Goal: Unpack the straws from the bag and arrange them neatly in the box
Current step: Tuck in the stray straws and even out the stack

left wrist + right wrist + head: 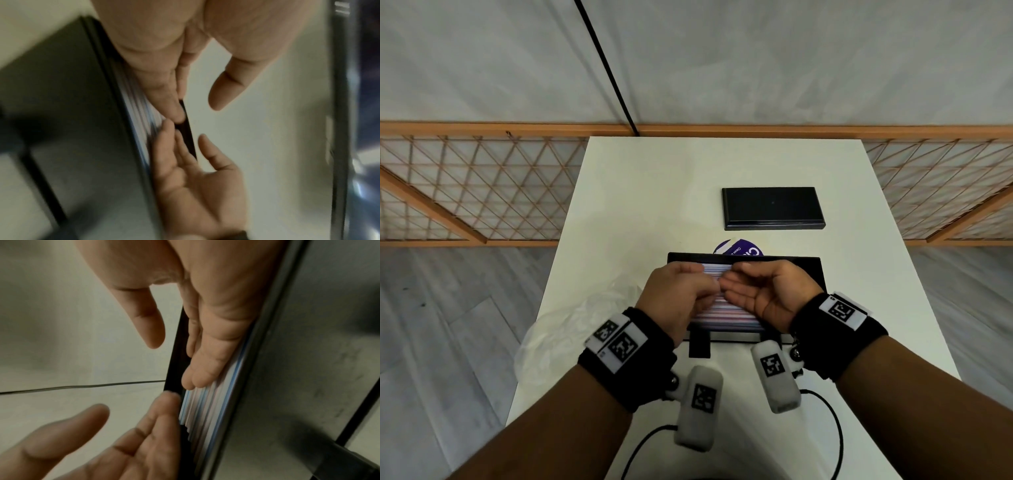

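A black box [808,265] lies open in the middle of the white table [654,192]. It is filled with a flat layer of white, blue and pink striped straws [722,317], all lying left to right. My left hand [681,291] and right hand [760,291] meet over the straws, fingertips almost touching. In the left wrist view the left hand [164,65] lays straight fingers flat on the straws [139,110], thumb held apart. The right wrist view shows the right hand [216,321] doing the same on the straws [207,410]. Neither hand holds anything.
The box's black lid [772,207] lies farther back on the right. A purple label [739,248] peeks out just behind the box. The crumpled clear plastic bag [571,318] hangs over the table's left edge. A black tab [699,344] sticks out from the box's near wall.
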`<state>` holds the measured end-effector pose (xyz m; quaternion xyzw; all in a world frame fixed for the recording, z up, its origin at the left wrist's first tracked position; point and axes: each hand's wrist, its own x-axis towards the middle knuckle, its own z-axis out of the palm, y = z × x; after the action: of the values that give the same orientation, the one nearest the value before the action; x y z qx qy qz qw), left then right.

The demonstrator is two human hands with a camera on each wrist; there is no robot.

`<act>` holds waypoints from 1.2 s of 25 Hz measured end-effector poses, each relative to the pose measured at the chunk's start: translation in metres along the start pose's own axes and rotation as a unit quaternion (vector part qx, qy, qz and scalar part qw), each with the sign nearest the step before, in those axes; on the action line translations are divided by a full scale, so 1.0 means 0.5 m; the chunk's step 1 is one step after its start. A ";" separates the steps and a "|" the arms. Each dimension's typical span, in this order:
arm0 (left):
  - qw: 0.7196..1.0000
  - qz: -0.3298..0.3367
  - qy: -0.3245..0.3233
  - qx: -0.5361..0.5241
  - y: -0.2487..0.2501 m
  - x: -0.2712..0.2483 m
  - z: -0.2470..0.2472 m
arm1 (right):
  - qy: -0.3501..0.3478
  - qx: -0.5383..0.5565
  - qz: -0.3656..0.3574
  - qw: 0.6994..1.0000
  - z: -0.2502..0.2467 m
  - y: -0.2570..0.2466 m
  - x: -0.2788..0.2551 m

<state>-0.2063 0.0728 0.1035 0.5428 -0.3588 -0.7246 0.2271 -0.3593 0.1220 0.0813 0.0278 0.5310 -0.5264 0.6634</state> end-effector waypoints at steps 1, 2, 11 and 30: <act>0.999 -0.025 -0.006 -0.035 0.002 0.004 0.009 | 0.001 0.000 0.005 1.000 0.000 0.000 -0.001; 0.997 -0.044 -0.003 -0.057 0.001 0.010 0.015 | 0.003 -0.003 0.008 1.000 0.000 -0.001 -0.001; 0.997 -0.064 0.047 -0.016 -0.002 0.027 0.041 | 0.024 -0.052 0.037 0.998 -0.012 -0.009 -0.003; 0.857 0.007 0.263 0.443 -0.007 0.076 -0.266 | 0.029 -0.102 0.038 0.994 -0.015 -0.015 -0.012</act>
<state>-0.0914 0.0111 0.0567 0.7542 -0.5723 -0.3175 0.0539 -0.3691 0.1274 0.0861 -0.0043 0.5997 -0.4427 0.6666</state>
